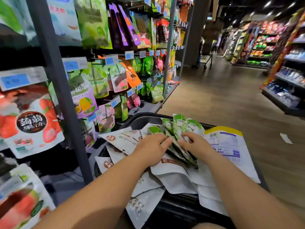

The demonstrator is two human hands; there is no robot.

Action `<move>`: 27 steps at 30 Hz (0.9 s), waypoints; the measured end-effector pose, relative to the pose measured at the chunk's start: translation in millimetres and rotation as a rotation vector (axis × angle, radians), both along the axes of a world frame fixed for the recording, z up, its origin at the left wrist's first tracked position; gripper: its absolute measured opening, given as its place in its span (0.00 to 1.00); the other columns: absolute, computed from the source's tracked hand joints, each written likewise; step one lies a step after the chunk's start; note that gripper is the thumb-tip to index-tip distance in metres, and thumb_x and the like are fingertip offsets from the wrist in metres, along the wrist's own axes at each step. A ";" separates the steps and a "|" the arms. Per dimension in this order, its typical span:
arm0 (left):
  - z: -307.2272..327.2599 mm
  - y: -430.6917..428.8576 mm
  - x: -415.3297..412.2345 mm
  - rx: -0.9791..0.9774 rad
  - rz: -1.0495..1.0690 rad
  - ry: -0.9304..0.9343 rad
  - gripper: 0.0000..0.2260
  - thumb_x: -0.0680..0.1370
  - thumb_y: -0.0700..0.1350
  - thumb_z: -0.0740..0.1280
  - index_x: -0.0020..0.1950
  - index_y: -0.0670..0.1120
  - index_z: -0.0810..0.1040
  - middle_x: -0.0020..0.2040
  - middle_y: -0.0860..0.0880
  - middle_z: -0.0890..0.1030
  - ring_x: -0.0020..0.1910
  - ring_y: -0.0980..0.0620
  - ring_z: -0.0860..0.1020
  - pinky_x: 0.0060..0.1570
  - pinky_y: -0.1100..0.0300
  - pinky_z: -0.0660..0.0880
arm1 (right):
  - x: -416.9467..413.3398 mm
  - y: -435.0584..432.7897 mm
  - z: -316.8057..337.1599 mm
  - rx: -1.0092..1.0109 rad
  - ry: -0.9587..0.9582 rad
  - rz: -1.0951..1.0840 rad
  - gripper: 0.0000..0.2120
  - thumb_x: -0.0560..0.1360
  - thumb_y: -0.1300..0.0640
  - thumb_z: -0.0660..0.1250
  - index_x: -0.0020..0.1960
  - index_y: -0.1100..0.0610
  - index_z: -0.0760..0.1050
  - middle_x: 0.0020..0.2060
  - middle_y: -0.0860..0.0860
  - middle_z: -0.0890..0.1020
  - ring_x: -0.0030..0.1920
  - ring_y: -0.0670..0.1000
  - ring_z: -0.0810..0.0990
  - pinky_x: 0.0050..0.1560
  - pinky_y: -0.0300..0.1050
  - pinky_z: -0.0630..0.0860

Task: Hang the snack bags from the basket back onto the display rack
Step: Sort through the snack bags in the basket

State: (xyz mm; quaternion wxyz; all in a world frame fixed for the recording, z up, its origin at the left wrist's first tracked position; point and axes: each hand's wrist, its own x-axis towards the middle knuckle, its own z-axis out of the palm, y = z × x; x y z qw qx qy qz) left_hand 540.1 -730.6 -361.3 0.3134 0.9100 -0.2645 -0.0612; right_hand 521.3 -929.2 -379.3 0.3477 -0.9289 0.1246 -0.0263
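Note:
A black basket [142,120] in front of me is piled with snack bags. A fanned bunch of green-topped bags [179,128] lies across the middle of the pile. My left hand [152,148] rests flat on the bags with its fingertips at the left edge of the green bunch. My right hand [196,144] lies on the bunch's right side, fingers bent onto the packets. White bags with red round logos [122,139] spread out to the left and below. The display rack [115,75] with hanging bags stands on my left.
A grey upright post [66,103] of the rack stands between me and the hooks. A large white bag with a yellow top [229,142] lies at the basket's right. Wooden aisle floor [222,100] stretches ahead, with shelves [287,83] on the right and a cart [205,61] far back.

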 end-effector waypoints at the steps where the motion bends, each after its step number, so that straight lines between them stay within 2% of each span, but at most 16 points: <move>1: -0.5 -0.7 -0.5 0.000 -0.002 -0.003 0.19 0.84 0.57 0.55 0.66 0.49 0.77 0.65 0.48 0.77 0.65 0.45 0.73 0.66 0.48 0.68 | 0.8 0.6 -2.6 -0.002 -0.011 0.005 0.25 0.75 0.42 0.69 0.70 0.49 0.72 0.70 0.51 0.73 0.67 0.52 0.73 0.60 0.45 0.70; 3: -1.2 -2.0 -1.1 0.013 0.003 -0.002 0.19 0.84 0.56 0.55 0.68 0.49 0.75 0.68 0.48 0.75 0.68 0.45 0.71 0.68 0.50 0.66 | 1.2 2.2 -6.9 -0.016 -0.046 0.004 0.26 0.75 0.42 0.69 0.70 0.49 0.73 0.70 0.50 0.73 0.68 0.51 0.73 0.63 0.46 0.70; 5: -0.9 -2.4 -2.4 0.020 0.011 -0.003 0.20 0.84 0.56 0.55 0.71 0.49 0.73 0.71 0.49 0.72 0.70 0.46 0.69 0.70 0.52 0.64 | 0.9 3.1 -10.6 -0.018 -0.103 -0.013 0.21 0.77 0.45 0.69 0.68 0.50 0.76 0.68 0.49 0.76 0.66 0.51 0.74 0.61 0.43 0.69; 7: -1.0 -2.1 -3.7 0.011 0.012 -0.004 0.20 0.84 0.56 0.55 0.71 0.49 0.73 0.71 0.49 0.72 0.71 0.47 0.69 0.70 0.53 0.64 | 0.2 1.8 -12.9 -0.026 -0.140 -0.040 0.16 0.79 0.49 0.67 0.65 0.51 0.79 0.65 0.50 0.79 0.64 0.52 0.75 0.60 0.42 0.69; 11: -3.4 -1.1 -4.9 0.002 0.009 -0.003 0.19 0.84 0.55 0.55 0.70 0.48 0.74 0.70 0.49 0.73 0.69 0.47 0.70 0.69 0.51 0.65 | -1.6 1.1 -14.5 0.014 -0.173 -0.121 0.13 0.79 0.54 0.67 0.61 0.55 0.82 0.60 0.52 0.82 0.62 0.55 0.77 0.59 0.43 0.70; 18: -4.9 0.7 -8.1 -0.010 0.013 -0.009 0.19 0.84 0.55 0.55 0.70 0.49 0.74 0.71 0.50 0.73 0.70 0.48 0.69 0.69 0.53 0.65 | -7.9 6.8 -13.3 0.062 -0.354 -0.149 0.06 0.78 0.56 0.69 0.51 0.55 0.85 0.48 0.50 0.85 0.51 0.51 0.79 0.48 0.39 0.67; 19: -5.3 1.0 -8.1 -0.018 0.015 -0.004 0.19 0.84 0.55 0.55 0.71 0.50 0.73 0.71 0.50 0.72 0.70 0.48 0.69 0.69 0.54 0.65 | -9.5 7.6 -11.9 0.072 -0.388 -0.129 0.05 0.78 0.57 0.68 0.47 0.52 0.83 0.44 0.48 0.84 0.47 0.50 0.78 0.45 0.39 0.67; 22: -7.0 2.0 -8.0 -0.066 0.044 0.040 0.20 0.84 0.56 0.54 0.72 0.50 0.72 0.72 0.50 0.72 0.72 0.49 0.68 0.69 0.58 0.63 | -16.4 12.1 -6.9 0.085 -0.478 -0.063 0.14 0.79 0.59 0.66 0.37 0.46 0.71 0.33 0.43 0.76 0.36 0.44 0.73 0.34 0.32 0.64; 25: -6.3 2.5 -10.1 -0.161 0.104 0.100 0.21 0.84 0.57 0.54 0.72 0.50 0.72 0.72 0.50 0.73 0.71 0.49 0.69 0.62 0.63 0.61 | -26.1 15.4 5.0 0.098 -0.573 -0.033 0.14 0.80 0.60 0.64 0.39 0.47 0.68 0.30 0.45 0.72 0.32 0.43 0.69 0.33 0.36 0.64; 27: -3.6 3.0 -11.8 -0.228 0.128 0.120 0.21 0.84 0.57 0.54 0.73 0.51 0.71 0.72 0.50 0.73 0.71 0.49 0.69 0.61 0.63 0.60 | -31.5 15.7 18.7 0.075 -0.623 -0.012 0.13 0.80 0.60 0.64 0.40 0.47 0.69 0.28 0.46 0.70 0.31 0.42 0.69 0.33 0.37 0.64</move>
